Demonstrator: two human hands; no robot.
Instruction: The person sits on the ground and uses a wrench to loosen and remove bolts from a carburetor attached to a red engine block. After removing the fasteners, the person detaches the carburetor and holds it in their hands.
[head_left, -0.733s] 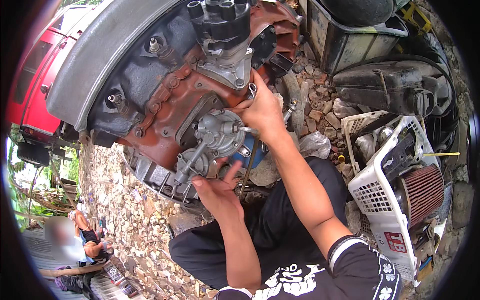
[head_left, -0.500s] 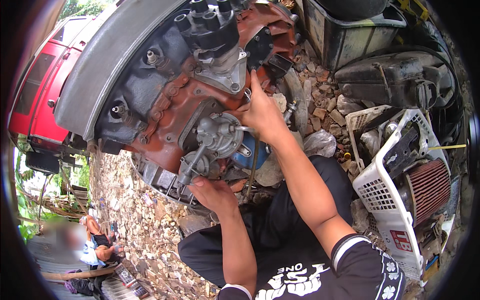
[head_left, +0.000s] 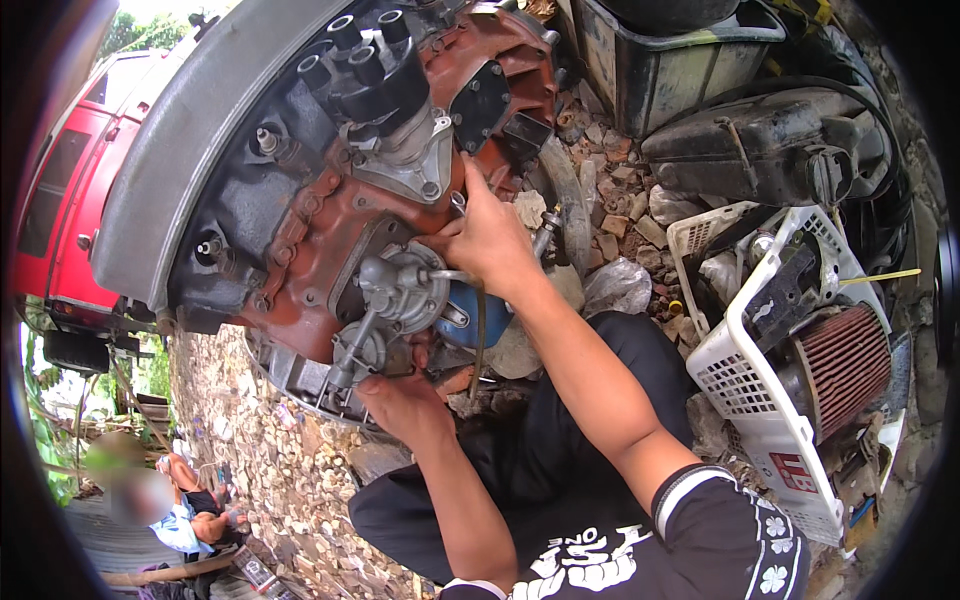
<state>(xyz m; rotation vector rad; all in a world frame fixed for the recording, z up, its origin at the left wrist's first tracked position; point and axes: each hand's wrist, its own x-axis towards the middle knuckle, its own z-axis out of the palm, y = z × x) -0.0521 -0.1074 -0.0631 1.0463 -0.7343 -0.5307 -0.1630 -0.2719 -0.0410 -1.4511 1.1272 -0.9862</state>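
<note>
Two bare hands (head_left: 490,245) on my feed now, and I count one engine (head_left: 325,260), one metal pump (head_left: 402,292), two spark plugs (head_left: 267,143)! I'm also tallying one white basket (head_left: 768,432), one pleated filter (head_left: 848,375), one red vehicle (head_left: 78,205).

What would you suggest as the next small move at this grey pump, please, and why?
I would probably steady the grey pump from below with the left hand, since it is at the pump's lower end, while the right hand, higher up beside a ring-ended metal piece, seems less well placed to bear the weight.
</note>
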